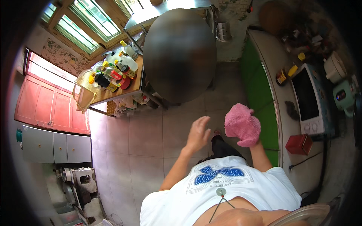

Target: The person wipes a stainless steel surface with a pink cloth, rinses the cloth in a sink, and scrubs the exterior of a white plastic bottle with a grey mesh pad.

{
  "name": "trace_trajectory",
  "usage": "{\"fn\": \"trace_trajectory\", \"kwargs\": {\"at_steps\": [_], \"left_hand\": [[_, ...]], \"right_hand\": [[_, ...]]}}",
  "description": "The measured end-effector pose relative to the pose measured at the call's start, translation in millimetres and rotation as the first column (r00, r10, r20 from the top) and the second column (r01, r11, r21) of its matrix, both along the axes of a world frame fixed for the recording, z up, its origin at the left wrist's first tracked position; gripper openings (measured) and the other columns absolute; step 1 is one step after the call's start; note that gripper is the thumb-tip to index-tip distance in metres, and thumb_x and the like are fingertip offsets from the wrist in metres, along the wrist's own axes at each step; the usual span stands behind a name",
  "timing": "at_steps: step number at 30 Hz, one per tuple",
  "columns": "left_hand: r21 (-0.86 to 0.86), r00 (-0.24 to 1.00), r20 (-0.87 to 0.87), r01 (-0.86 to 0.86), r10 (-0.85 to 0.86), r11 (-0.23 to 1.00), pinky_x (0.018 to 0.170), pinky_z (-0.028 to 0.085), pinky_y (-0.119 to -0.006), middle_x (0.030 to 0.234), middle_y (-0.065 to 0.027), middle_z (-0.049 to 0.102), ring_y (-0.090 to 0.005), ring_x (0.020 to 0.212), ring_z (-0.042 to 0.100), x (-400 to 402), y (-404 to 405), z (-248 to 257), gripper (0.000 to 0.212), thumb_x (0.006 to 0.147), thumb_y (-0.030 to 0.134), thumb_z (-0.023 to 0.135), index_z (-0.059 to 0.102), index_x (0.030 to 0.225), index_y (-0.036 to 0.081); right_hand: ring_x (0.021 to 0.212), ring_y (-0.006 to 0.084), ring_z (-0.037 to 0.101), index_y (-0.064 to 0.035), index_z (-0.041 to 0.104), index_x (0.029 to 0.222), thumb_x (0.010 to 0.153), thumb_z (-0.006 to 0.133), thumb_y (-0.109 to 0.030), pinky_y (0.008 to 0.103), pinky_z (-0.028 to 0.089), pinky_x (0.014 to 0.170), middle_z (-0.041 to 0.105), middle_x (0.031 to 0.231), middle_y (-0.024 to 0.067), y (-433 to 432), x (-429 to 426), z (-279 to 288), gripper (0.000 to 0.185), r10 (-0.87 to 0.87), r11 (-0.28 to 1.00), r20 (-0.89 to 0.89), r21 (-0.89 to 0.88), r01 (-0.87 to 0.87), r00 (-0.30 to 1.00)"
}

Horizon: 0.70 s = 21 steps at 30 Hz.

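A pink cloth [242, 124], fluffy like a towel, covers most of my right hand [254, 142], which holds it beside the green cabinet front [258, 93]. The fingers of that hand are hidden behind the cloth. My left hand [198, 135] is raised over the tiled floor, to the left of the cloth and apart from it, with bent fingers and nothing in it.
Bottles [113, 75] crowd a wooden-topped table [135, 84] at upper left. On the right counter [287, 124] stand a microwave [308, 99], a red tin [299, 144] and a sauce bottle [281, 77]. A blurred oval hides the top middle. Grey cabinets [56, 145] stand at left.
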<state>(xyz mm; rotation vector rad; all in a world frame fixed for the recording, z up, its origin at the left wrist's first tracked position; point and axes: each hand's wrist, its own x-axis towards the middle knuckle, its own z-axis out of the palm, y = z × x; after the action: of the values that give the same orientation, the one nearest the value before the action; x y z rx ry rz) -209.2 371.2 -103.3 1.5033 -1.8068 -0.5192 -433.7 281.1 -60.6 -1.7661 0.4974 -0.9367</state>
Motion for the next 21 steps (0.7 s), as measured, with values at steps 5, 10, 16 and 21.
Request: {"fn": "trace_trajectory", "kwargs": {"at_steps": [5, 10, 16, 21], "left_hand": [[0.161, 0.922, -0.193, -0.309, 0.337, 0.937, 0.100, 0.038, -0.036, 0.124, -0.0166, 0.049, -0.0291, 0.115, 0.049, 86, -78, 1, 0.043, 0.086, 0.007, 0.056, 0.045, 0.127, 0.002], [0.184, 0.754, -0.457, -0.438, 0.471, 0.880, 0.094, 0.042, -0.028, 0.118, -0.0078, 0.054, -0.0160, 0.110, 0.052, 164, -150, -28, 0.039, 0.090, 0.005, 0.054, 0.046, 0.128, 0.004], [0.073, 0.715, -0.541, -0.486, 0.443, 0.871, 0.091, 0.044, -0.027, 0.114, -0.0095, 0.054, -0.0155, 0.103, 0.053, 264, -276, 1, 0.040, 0.088, 0.006, 0.055, 0.044, 0.126, 0.001], [-0.090, 0.653, -0.500, -0.692, 0.568, 0.717, 0.095, 0.041, -0.033, 0.116, -0.0138, 0.052, -0.0221, 0.106, 0.052, 383, -391, 18, 0.048, 0.083, 0.007, 0.061, 0.042, 0.126, -0.003]], "right_hand": [[0.094, 0.0208, 0.050, -0.0069, 0.054, 0.089, 0.068, 0.060, -0.021, 0.0318, 0.039, 0.088, 0.052, 0.091, 0.0066, -103, 38, 49, 0.026, -0.065, 0.902, -0.102, -0.432, 0.014, 0.993], [0.086, 0.0210, 0.049, -0.0071, 0.056, 0.076, 0.057, 0.059, -0.019, 0.0319, 0.039, 0.081, 0.050, 0.081, 0.0077, -177, 94, 79, 0.023, -0.146, 0.762, -0.192, -0.648, -0.013, 0.971], [0.078, 0.0200, 0.047, -0.0094, 0.058, 0.064, 0.050, 0.059, -0.015, 0.0334, 0.039, 0.072, 0.047, 0.068, 0.0082, -276, 133, 108, 0.015, 0.004, 0.707, -0.505, -0.609, -0.359, 0.863], [0.080, 0.0196, 0.048, -0.0092, 0.058, 0.069, 0.053, 0.059, -0.017, 0.0328, 0.040, 0.073, 0.048, 0.072, 0.0079, -345, 187, 123, 0.017, -0.014, 0.791, -0.587, -0.502, -0.350, 0.809]]}}
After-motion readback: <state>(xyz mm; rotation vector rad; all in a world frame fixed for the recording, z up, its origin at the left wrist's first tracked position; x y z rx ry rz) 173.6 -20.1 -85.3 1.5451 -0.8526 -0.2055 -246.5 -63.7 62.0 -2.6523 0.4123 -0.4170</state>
